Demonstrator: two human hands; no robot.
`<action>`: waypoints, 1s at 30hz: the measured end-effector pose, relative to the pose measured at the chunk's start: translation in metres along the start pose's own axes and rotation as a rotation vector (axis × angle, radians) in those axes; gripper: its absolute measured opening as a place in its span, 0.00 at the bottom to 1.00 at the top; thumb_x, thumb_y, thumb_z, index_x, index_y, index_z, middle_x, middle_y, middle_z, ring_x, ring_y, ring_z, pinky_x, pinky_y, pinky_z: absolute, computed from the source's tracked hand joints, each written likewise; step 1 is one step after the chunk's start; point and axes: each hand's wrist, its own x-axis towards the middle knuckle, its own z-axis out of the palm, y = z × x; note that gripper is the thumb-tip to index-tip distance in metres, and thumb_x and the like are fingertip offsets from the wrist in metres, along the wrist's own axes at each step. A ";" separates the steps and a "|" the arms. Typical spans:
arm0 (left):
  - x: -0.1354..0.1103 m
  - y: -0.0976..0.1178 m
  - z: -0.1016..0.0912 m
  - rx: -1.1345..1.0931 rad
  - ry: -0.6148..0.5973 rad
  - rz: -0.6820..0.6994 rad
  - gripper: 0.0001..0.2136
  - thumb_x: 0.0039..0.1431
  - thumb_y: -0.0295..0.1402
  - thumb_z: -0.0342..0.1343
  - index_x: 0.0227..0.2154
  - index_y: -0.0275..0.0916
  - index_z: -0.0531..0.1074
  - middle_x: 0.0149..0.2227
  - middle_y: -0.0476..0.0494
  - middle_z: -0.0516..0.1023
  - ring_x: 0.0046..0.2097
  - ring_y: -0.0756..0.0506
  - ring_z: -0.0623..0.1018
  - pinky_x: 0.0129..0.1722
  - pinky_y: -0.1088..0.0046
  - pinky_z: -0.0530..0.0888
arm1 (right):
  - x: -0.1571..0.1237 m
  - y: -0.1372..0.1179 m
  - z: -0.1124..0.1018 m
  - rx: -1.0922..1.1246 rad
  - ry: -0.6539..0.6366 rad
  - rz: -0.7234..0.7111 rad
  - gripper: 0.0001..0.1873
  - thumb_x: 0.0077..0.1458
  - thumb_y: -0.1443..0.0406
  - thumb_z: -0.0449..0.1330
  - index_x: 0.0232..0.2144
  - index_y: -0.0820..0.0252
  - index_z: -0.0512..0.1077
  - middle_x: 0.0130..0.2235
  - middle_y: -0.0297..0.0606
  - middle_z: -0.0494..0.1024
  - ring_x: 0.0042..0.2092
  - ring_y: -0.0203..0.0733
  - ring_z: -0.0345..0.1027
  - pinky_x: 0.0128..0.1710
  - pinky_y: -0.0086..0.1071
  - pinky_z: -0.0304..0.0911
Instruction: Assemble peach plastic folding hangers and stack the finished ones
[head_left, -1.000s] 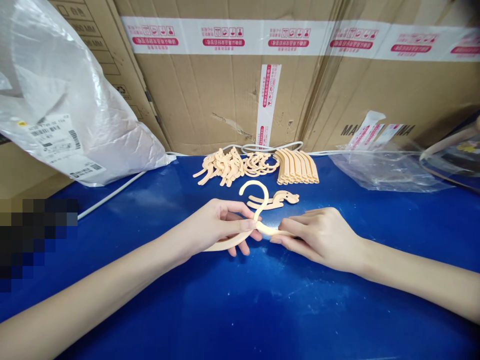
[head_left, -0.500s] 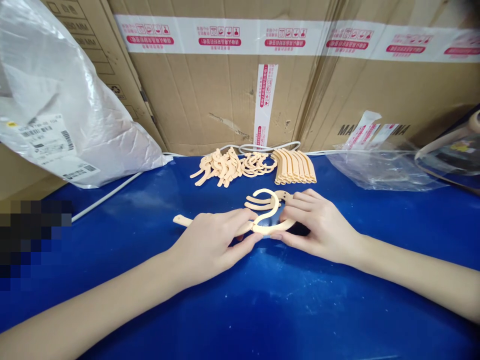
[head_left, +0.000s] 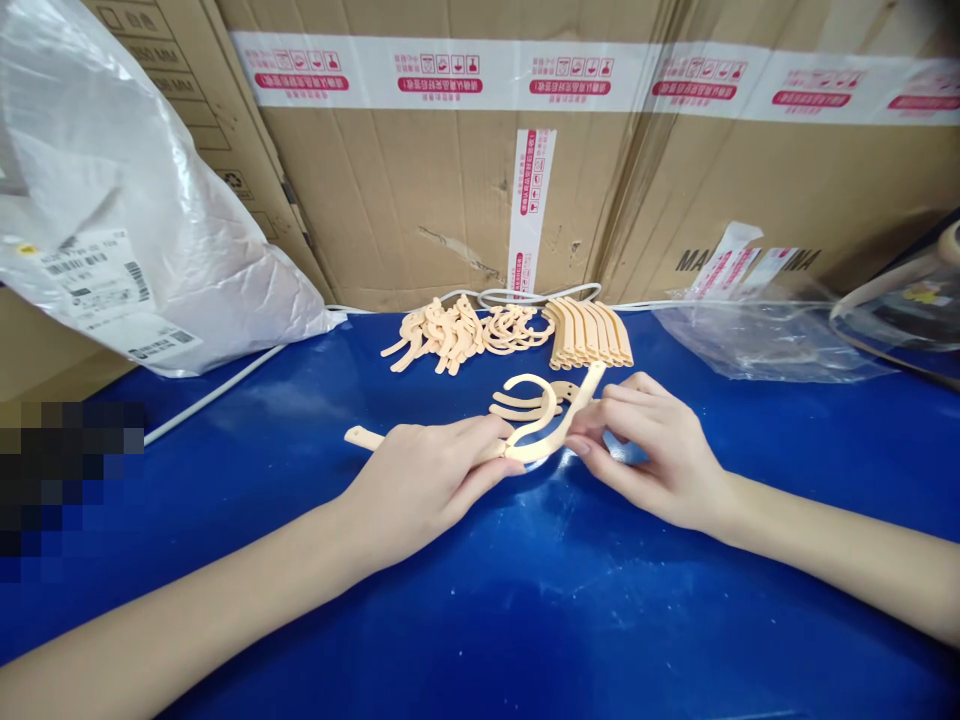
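Observation:
Pinched between the thumb and fingers of my left hand [head_left: 427, 480] is a cream plastic hanger [head_left: 551, 440], held low over the blue table. Its hook curls up in the middle; one arm sticks out to the left behind my hand, and the other slants up to the right. My right hand [head_left: 645, 450] is beside that right arm, fingers half bent and thumb apart from them, its tips at or just touching the arm's edge. Behind the hanger, loose cream pieces [head_left: 514, 408] lie partly hidden.
Farther back on the blue table [head_left: 480, 620] lie a pile of cream hook pieces [head_left: 442, 335], some curved ring-like pieces [head_left: 514, 330] and a row of hanger arms [head_left: 589, 332]. A white plastic bag [head_left: 150, 220] stands left, a clear bag [head_left: 765, 335] right, cardboard boxes [head_left: 420, 200] behind.
My right hand has loosened from the hanger's right arm and drawn slightly to the right, so that arm now shows, pointing up and right. My left hand keeps its hold, nearly still.

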 end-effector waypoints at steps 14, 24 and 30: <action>-0.003 -0.001 0.005 0.026 0.132 0.148 0.11 0.67 0.39 0.47 0.37 0.38 0.71 0.29 0.52 0.76 0.26 0.51 0.74 0.24 0.77 0.63 | 0.001 0.002 0.005 -0.004 -0.130 0.040 0.12 0.64 0.66 0.53 0.47 0.59 0.72 0.40 0.36 0.79 0.38 0.37 0.68 0.35 0.34 0.54; 0.003 -0.002 0.009 0.235 0.103 0.321 0.10 0.68 0.35 0.46 0.42 0.37 0.71 0.35 0.46 0.76 0.39 0.44 0.73 0.34 0.71 0.70 | 0.005 0.011 0.005 0.104 -0.047 0.321 0.08 0.64 0.61 0.53 0.33 0.58 0.67 0.36 0.34 0.72 0.41 0.40 0.63 0.43 0.36 0.56; 0.006 -0.005 0.008 0.230 0.075 0.336 0.11 0.68 0.33 0.45 0.44 0.38 0.73 0.46 0.41 0.74 0.49 0.41 0.72 0.45 0.60 0.72 | 0.004 0.024 0.007 0.041 -0.036 0.304 0.06 0.62 0.70 0.51 0.36 0.58 0.67 0.38 0.36 0.72 0.42 0.40 0.63 0.44 0.37 0.57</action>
